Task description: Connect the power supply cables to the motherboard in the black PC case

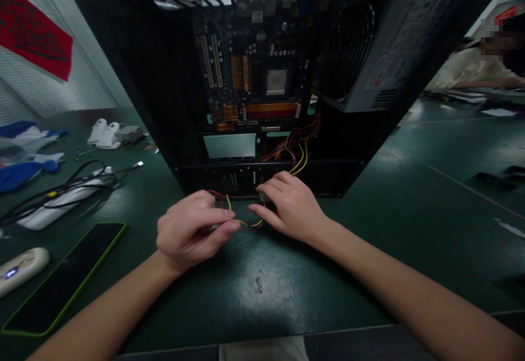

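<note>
A black computer case (164, 131) stands open before me, its motherboard (262, 38) and grey power supply (404, 49) exposed. Red, yellow and dark cables (301, 156) run from the power supply side down to the front edge. My left hand (197, 227) pinches a thin yellow-and-red cable (229, 202) between thumb and forefinger, just in front of the case. To its right, my right hand (289, 205) has its fingers curled at the case's lower edge, around the cables there. A pale connector partly shows under those fingers; most of it is hidden.
On the green table (262, 290) at left lie a phone (68, 276) with a green edge, a white power strip (61, 202) with a black USB cable (118, 169), and a pale handheld device (24, 268). Another person (463, 68) sits at the far right.
</note>
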Demonstrator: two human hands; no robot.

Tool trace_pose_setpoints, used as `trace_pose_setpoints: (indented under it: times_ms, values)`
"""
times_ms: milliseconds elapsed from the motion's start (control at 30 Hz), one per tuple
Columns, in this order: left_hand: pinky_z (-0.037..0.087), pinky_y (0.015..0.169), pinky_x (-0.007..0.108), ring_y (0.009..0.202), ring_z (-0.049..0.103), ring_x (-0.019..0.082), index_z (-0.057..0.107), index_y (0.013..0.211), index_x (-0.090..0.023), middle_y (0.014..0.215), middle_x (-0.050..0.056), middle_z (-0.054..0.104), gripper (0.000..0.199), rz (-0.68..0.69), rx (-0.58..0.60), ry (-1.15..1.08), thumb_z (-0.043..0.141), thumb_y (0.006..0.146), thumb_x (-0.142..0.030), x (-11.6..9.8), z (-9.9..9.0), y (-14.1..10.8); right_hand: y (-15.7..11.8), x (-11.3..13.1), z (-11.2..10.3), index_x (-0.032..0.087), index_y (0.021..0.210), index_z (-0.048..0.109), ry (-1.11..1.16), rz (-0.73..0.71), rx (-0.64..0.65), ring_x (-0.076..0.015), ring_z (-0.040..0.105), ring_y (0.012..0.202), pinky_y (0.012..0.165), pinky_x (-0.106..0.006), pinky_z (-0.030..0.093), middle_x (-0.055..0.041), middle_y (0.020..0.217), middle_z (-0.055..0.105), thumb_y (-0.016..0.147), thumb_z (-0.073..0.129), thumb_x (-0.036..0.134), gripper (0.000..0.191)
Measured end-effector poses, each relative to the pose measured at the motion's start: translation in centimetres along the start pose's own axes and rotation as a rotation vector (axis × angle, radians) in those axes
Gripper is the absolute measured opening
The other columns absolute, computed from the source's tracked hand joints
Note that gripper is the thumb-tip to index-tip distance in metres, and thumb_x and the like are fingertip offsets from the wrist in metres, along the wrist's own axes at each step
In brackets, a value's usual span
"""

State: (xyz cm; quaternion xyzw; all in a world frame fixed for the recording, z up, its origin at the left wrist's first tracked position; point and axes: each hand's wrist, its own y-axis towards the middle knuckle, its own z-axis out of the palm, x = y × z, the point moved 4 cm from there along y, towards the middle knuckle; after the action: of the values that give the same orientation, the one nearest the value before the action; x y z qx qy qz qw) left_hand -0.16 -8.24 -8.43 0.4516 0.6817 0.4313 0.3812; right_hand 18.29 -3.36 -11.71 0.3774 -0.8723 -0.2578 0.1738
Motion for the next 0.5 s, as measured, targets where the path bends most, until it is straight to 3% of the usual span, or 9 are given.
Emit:
trace_pose_setpoints:
  times_ms: [67,200,367,500]
  values:
    - [0.048,0.053,0.025,0.048,0.051,0.008,0.069,0.094,-0.016,0.058,-0.004,0.059,0.015,0.040,-0.049,0.059,0.075,0.081,-0.012,0.1,-0.6,0.3,-0.1,0.0,-0.2,0.012,0.102,0.072,0.019,0.015,0.006,-0.0286,0.059,0.090,0.079,-0.043,0.050,-0.0135,0.088,0.071,0.097,0.056,0.048,0.039]
    - [0.047,0.053,0.022,0.049,0.051,0.007,0.068,0.091,-0.016,0.067,-0.002,0.065,0.012,-0.010,-0.109,0.152,0.075,0.081,-0.012,0.8,-0.8,0.1,-0.4,-0.3,-0.2,0.011,0.118,0.066,0.154,0.002,-0.022,-0.0243,0.061,0.087,0.079,-0.038,0.050,-0.0123,0.092,0.069,0.094,0.063,0.032,0.032]
    - [0.031,0.041,0.017,0.041,0.038,0.003,0.067,0.083,-0.017,0.055,-0.008,0.053,0.006,-0.378,0.141,0.110,0.073,0.083,-0.017,2.0,1.6,-0.8,-1.0,0.0,-0.3,0.013,0.131,0.054,0.251,-0.119,-0.252,-0.0227,0.064,0.089,0.080,-0.037,0.048,-0.0080,0.093,0.072,0.095,0.063,0.024,0.038]
    - [0.029,0.043,0.016,0.044,0.035,0.004,0.064,0.096,-0.018,0.055,-0.011,0.042,0.016,-0.599,0.275,-0.053,0.073,0.084,-0.023,2.5,2.9,-2.0,-1.3,0.6,-0.4,0.016,0.135,0.050,0.246,-0.210,-0.315,-0.0217,0.068,0.093,0.077,-0.036,0.049,-0.0103,0.106,0.075,0.096,0.062,0.021,0.041]
